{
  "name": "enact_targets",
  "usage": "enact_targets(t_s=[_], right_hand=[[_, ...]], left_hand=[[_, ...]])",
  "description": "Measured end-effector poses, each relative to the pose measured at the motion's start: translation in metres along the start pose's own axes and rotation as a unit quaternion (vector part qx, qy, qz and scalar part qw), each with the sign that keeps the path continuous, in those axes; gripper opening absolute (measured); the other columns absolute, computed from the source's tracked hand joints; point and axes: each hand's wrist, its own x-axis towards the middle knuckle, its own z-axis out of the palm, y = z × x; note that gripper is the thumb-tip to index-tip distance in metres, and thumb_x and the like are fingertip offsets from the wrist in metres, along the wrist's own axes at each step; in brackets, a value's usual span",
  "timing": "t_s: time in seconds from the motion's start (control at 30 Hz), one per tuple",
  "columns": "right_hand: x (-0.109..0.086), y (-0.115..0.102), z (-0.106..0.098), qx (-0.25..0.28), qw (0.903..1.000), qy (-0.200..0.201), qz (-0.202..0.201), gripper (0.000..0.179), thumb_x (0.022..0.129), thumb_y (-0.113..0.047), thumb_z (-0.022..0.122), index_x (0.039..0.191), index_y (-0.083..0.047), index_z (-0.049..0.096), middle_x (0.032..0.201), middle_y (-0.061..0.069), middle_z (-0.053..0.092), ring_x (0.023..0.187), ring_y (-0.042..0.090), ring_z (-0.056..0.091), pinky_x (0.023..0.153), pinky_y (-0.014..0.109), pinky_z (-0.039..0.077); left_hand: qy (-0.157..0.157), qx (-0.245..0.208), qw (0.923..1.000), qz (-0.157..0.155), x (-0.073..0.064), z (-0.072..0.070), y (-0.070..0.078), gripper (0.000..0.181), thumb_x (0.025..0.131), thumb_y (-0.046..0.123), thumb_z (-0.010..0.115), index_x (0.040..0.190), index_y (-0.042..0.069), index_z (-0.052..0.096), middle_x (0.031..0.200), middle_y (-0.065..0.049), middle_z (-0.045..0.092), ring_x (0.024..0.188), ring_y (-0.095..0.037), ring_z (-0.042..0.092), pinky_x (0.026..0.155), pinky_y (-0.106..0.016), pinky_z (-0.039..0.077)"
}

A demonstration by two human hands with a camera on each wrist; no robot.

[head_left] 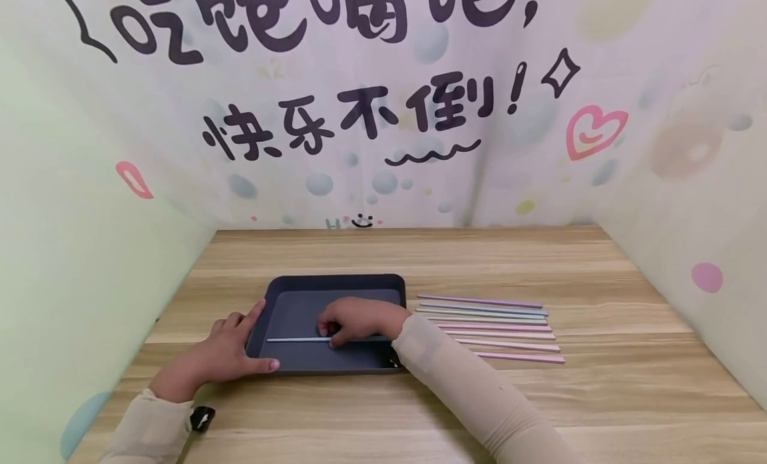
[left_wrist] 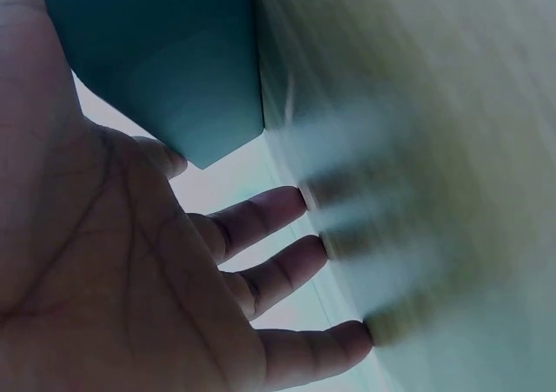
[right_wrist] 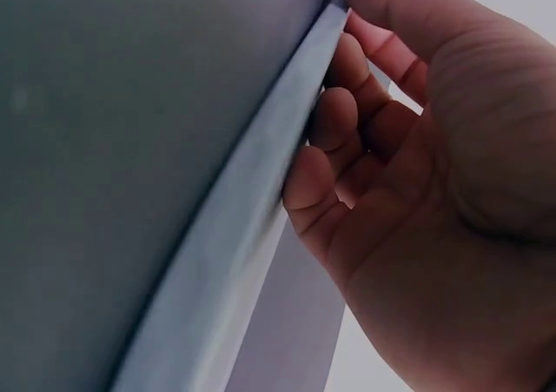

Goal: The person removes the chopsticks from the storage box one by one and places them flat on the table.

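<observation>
A dark, shallow rectangular tray [head_left: 299,311] sits on the wooden table. My left hand [head_left: 218,354] is spread at its left side, with the forefinger along the left rim and the thumb by the front left corner. In the left wrist view, the other fingertips rest on the tabletop beside the tray wall [left_wrist: 165,53]. Over the tray, my right hand [head_left: 359,317] pinches a light blue chopstick [head_left: 296,340] between thumb and fingers. The chopstick runs left to right, low over the tray floor; the right wrist and sleeve cover part of it in the head view.
To the right of the tray, several pastel chopsticks [head_left: 521,327] lie side by side on the wooden table [head_left: 599,411], pink, purple, blue and pale ones. My right forearm [head_left: 473,391] overlaps some of them. A printed cloth wall [head_left: 371,184] stands behind the table.
</observation>
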Motion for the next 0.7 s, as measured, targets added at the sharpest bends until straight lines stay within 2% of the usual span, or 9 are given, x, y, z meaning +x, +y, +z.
enact_targets(t_s=[0.3, 0.7], right_hand=[[-0.0013, -0.0011, -0.0007, 0.009, 0.9998, 0.003, 0.016, 0.016, 0.088, -0.017, 0.077, 0.091, -0.014, 0.061, 0.077, -0.005, 0.050, 0.069, 0.007, 0.047, 0.065, 0.018, 0.038], [-0.0011, -0.0024, -0.0002, -0.001, 0.9996, 0.002, 0.028, 0.010, 0.092, -0.012, 0.071, 0.090, -0.016, 0.062, 0.075, -0.005, 0.053, 0.068, 0.007, 0.050, 0.063, 0.019, 0.040]], left_hand=[[0.003, -0.002, 1.0000, 0.000, -0.0002, 0.0003, 0.0004, 0.120, 0.076, 0.062, 0.077, 0.157, -0.001, 0.013, 0.127, -0.033, 0.044, 0.115, -0.056, 0.039, 0.087, -0.062, 0.043], [0.004, -0.001, 1.0000, 0.002, -0.0009, -0.0005, 0.0012, 0.120, 0.076, 0.062, 0.077, 0.156, -0.002, 0.015, 0.125, -0.031, 0.045, 0.114, -0.055, 0.039, 0.087, -0.061, 0.042]])
